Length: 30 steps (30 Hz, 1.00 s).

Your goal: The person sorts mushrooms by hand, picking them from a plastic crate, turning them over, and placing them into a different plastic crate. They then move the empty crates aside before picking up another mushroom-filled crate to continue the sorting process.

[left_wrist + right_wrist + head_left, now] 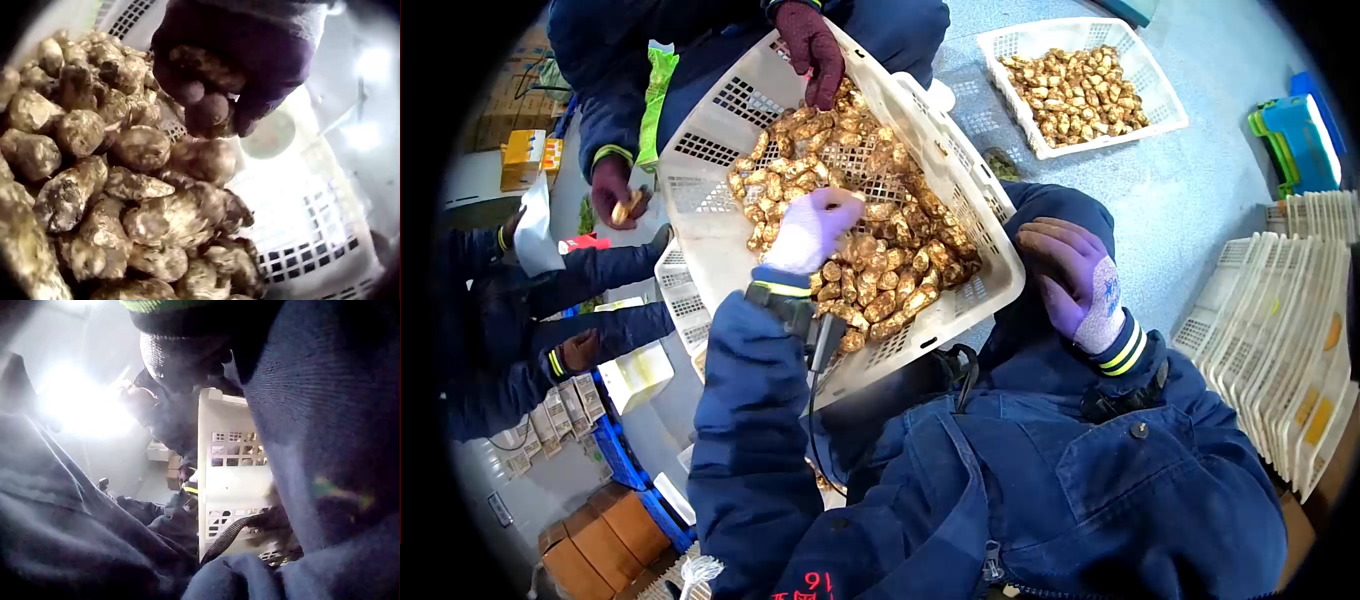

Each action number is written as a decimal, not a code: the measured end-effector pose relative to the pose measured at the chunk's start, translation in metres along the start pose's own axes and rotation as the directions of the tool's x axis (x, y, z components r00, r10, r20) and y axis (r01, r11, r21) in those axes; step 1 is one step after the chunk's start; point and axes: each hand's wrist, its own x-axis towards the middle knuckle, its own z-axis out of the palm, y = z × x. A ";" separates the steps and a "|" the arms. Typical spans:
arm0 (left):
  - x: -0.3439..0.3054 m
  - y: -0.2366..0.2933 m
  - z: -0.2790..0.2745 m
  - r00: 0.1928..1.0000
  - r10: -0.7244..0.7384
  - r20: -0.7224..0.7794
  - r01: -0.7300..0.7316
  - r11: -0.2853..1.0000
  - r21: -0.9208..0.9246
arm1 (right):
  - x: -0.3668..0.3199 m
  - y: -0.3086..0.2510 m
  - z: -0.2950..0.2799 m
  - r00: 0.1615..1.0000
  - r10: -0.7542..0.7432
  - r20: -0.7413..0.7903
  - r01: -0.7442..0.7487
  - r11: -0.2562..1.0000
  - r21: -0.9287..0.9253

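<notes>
A white slatted plastic crate (705, 205) stands tilted before me, with many small brown tubers (890, 285), like taro, spread over its bottom. Over the pile my left hand (810, 232), in a purple and white glove, has its fingers curled in. In the left wrist view this hand (250, 47) grips a brown tuber (206, 65) against the palm, above the other tubers. My right hand (1075, 280), gloved alike with brown-stained fingers, rests on my knee beside the crate, fingers relaxed and holding nothing. The right wrist view shows mostly dark cloth and the crate's side (234, 481).
Opposite, another person's maroon-gloved hand (815, 55) reaches into the crate; their other hand (615, 192) holds a tuber. A second crate (1165, 115) of tubers stands on the floor behind. Stacked white crates (1260, 330) stand at right, cartons (605, 540) at lower left.
</notes>
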 end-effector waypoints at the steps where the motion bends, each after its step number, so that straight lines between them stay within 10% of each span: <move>1: -0.008 -0.003 -0.010 0.996 -0.050 -0.070 0.036 0.980 -0.194 | 0.001 -0.001 0.000 1.000 -0.005 -0.006 0.005 1.000 -0.001; 5: -0.028 -0.037 -0.057 0.953 0.291 -0.085 -0.200 0.396 -0.896 | 0.002 -0.001 -0.001 1.000 0.003 0.007 -0.003 1.000 0.020; 12: -0.039 -0.043 -0.066 0.818 0.573 0.036 -0.010 0.077 -0.997 | -0.001 0.000 0.003 0.999 0.042 0.010 -0.043 0.999 0.023; 17: -0.068 -0.040 -0.058 0.941 0.271 -0.203 -0.286 0.314 -0.905 | -0.005 -0.004 0.008 0.998 0.062 -0.033 -0.061 0.998 0.027; 23: -0.160 -0.046 -0.059 0.881 0.138 -0.453 -0.442 0.583 -0.682 | -0.014 0.001 0.014 0.998 0.000 -0.061 0.001 1.000 0.018; 30: -0.378 -0.211 -0.048 0.533 -0.370 -0.761 -0.351 0.722 -0.597 | -0.013 0.006 0.022 0.999 0.031 -0.009 -0.032 0.992 -0.120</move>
